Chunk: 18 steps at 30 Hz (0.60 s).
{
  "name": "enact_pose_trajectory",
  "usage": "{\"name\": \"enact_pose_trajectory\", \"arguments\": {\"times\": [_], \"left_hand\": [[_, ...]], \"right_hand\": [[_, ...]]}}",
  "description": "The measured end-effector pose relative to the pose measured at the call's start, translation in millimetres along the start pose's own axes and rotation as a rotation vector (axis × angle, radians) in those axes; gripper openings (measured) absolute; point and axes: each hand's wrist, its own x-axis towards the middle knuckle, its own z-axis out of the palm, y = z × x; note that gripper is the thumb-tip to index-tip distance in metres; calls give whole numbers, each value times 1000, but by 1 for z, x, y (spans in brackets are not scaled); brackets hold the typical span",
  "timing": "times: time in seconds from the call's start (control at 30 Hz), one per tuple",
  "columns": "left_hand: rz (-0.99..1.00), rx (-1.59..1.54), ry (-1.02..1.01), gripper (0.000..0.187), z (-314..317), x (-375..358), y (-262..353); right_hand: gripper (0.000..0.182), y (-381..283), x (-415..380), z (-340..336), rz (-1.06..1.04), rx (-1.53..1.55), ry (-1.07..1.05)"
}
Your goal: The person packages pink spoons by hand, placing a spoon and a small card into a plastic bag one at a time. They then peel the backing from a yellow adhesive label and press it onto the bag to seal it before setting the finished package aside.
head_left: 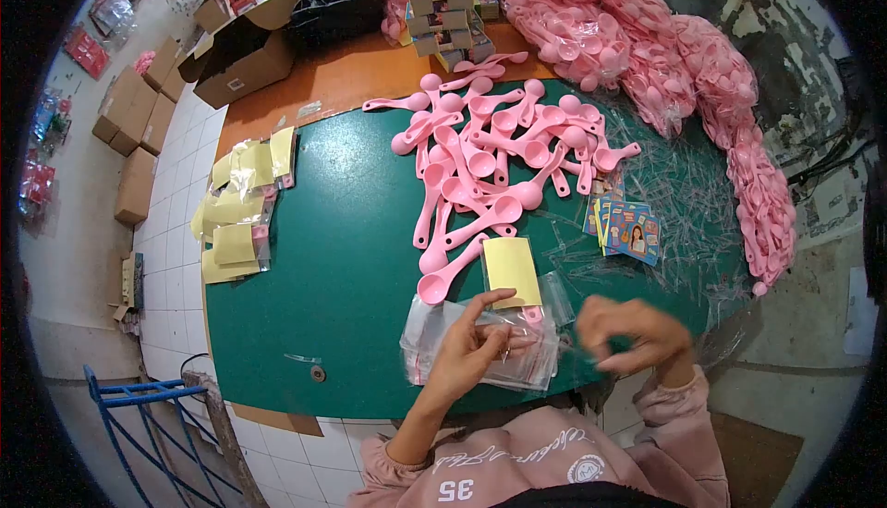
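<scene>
My left hand (474, 346) rests over a stack of clear plastic bags (425, 337) at the front edge of the table, fingers apart. Beside its fingertips lies a bag with a yellow card (512, 269) and a pink spoon end (533, 315) in it. To the right, my right hand (628, 330) is raised above the table, curled and blurred; whether it holds anything cannot be made out. A heap of pink spoons (499, 143) lies just beyond, the closest spoon (450, 270) touching the bag stack. Colourful printed cards (633, 233) lie to the right.
Packed bags with yellow cards (245, 198) line the left edge of the green table (342, 323). Thin clear strips (684, 194) litter the right side. Large bags of pink spoons (637, 46), card stacks (442, 9) and an open cardboard box (242, 60) stand behind.
</scene>
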Motion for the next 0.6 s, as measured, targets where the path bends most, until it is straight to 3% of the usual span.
{"name": "enact_pose_trajectory", "arguments": {"times": [0.1, 0.13, 0.2, 0.23, 0.3, 0.37, 0.4, 0.43, 0.5, 0.6], "left_hand": [[-107, 26, -32, 31, -3, -4, 8], [-88, 9, -47, 31, -4, -4, 6], [-59, -9, -68, 31, -5, -2, 3], [-72, -41, -68, 30, -6, -3, 0], [-71, -78, -60, 29, -6, -1, 0], [-64, -83, -72, 30, -2, -2, 2], [-48, -107, -89, 31, 0, -1, 0], [-44, -102, -91, 31, 1, 2, 5], [-47, -60, -131, 31, 7, -2, 15], [-86, 43, -111, 30, 1, -12, 23]], "right_hand": [[20, 14, -45, -63, -88, 37, 333], [21, 8, -59, -87, 144, -68, 559], [21, 27, -91, -132, 586, -958, 917], [21, 27, -92, -129, 580, -966, 913], [27, 27, -95, -106, 727, -1725, 901], [40, -6, -33, -36, 409, -981, 755], [44, -7, -17, -11, 285, -716, 502], [48, 4, -4, 15, 183, -697, 391], [40, 19, 9, 57, 283, -507, 414], [27, 36, 10, 60, 197, -510, 499]]}}
